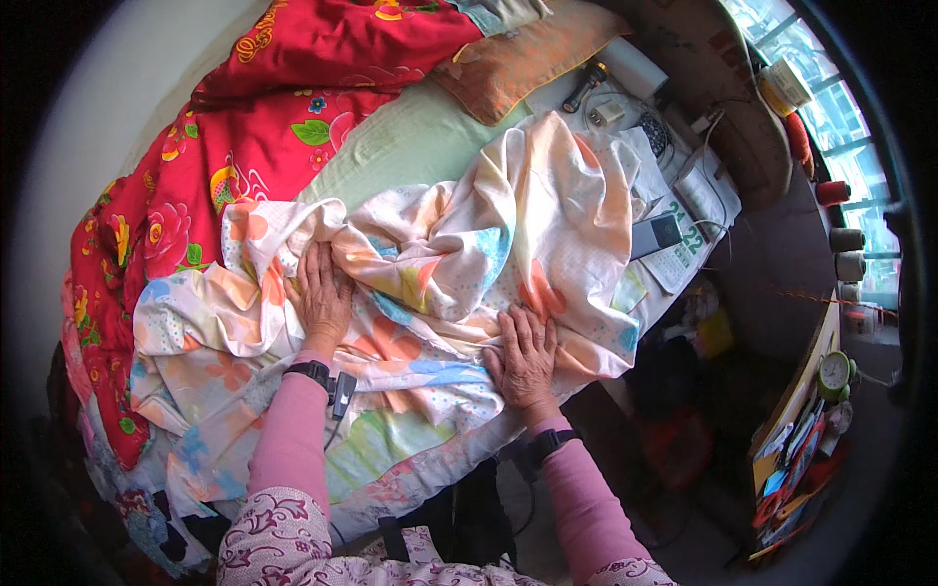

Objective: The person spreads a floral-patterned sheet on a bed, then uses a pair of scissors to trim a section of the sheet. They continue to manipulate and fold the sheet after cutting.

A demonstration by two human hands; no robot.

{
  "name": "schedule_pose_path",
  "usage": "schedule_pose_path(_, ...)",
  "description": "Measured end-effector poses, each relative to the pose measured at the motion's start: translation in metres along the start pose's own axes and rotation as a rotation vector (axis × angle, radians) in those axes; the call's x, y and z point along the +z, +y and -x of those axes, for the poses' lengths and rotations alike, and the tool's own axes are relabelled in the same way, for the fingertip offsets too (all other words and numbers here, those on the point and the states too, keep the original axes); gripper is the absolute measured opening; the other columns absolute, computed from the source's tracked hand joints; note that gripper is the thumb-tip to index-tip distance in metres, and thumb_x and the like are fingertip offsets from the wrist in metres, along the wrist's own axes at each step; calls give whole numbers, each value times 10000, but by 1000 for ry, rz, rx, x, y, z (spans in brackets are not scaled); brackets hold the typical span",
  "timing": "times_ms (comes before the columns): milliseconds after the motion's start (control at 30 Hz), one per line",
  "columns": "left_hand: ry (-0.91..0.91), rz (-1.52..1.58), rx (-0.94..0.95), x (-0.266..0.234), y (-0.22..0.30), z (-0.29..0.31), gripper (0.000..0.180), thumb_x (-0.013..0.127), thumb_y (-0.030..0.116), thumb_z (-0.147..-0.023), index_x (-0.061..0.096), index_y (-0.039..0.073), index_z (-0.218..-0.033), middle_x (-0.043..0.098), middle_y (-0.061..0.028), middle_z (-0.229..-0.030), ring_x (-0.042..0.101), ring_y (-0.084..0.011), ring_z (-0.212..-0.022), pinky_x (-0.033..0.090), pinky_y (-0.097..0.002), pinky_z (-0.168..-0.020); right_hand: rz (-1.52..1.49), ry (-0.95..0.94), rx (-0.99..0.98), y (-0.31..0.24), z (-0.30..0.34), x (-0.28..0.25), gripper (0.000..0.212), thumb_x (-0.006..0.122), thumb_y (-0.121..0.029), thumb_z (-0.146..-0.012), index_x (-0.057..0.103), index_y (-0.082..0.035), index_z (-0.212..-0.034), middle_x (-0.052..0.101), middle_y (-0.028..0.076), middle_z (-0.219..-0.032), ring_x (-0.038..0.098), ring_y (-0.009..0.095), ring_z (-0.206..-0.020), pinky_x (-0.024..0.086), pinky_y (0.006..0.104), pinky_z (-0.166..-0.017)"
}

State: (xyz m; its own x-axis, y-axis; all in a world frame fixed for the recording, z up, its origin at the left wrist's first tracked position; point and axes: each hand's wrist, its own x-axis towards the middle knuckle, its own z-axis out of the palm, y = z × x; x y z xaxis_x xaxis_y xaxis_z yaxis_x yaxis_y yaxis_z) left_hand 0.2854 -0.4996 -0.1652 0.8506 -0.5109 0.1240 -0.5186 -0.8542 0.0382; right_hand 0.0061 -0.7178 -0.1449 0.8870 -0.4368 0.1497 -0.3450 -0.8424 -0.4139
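A white cloth with orange, blue and yellow flowers [430, 230] lies bunched in folds across the bed, probably a sheet or quilt cover. My left hand [323, 301] rests flat on it left of the middle, fingers stretched forward. Farther right, my right hand [526, 359] also lies palm down on the cloth, its fingers a little apart. Neither hand grips the fabric. Behind the cloth, part of a pale green bed sheet [391, 146] shows. A red flowered quilt [283, 107] is heaped along the left and far side.
An orange patterned pillow [532, 59] lies at the far end. Beside it are a black flashlight [584, 86], a phone [656, 235] and cables on papers. Spools [848, 240] line the window ledge at right. A green clock [835, 371] stands above a holder of pens and scissors.
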Motion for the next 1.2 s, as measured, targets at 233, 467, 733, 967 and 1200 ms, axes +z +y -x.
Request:
schedule_pose_path(233,51,-8,-4,20,-10,5,708,506,431,-959,290,167,-1579,308,-47,-1608,266,-274,-1484,100,-622,-1185,-5,53,-7,3,-2,2,676,736,-343,-816,524,-81,-1403,500,121,-1456,451,310,-1366,234,591,-1166)
schedule_pose_path(467,38,-5,61,22,-15,4,727,510,429,-957,259,164,-1586,279,-56,-1617,236,-284,-1496,117,-638,-1169,-11,-2,26,4,2,4,636,718,-326,-843,528,-92,-1404,499,110,-1461,448,301,-1369,246,569,-1171)
schedule_pose_path(733,25,21,110,27,-22,-2,705,466,480,-986,263,156,-1579,285,-85,-1595,235,-302,-1485,111,-620,-1167,-2,25,40,2,0,3,626,705,-320,-848,525,-111,-1411,505,84,-1448,440,274,-1375,247,564,-1181)
schedule_pose_path(967,109,35,146,30,-25,-3,684,449,509,-997,290,166,-1567,335,-79,-1566,281,-305,-1459,152,-604,-1146,-5,63,35,3,2,6,594,706,-316,-843,549,-109,-1378,513,77,-1436,453,270,-1360,261,558,-1176)
schedule_pose_path(1200,118,33,175,29,-23,-4,654,432,489,-1013,305,144,-1554,341,-86,-1559,303,-313,-1441,165,-572,-1154,-11,71,39,4,4,9,599,712,-307,-839,542,-111,-1378,512,77,-1439,449,268,-1364,263,549,-1180)
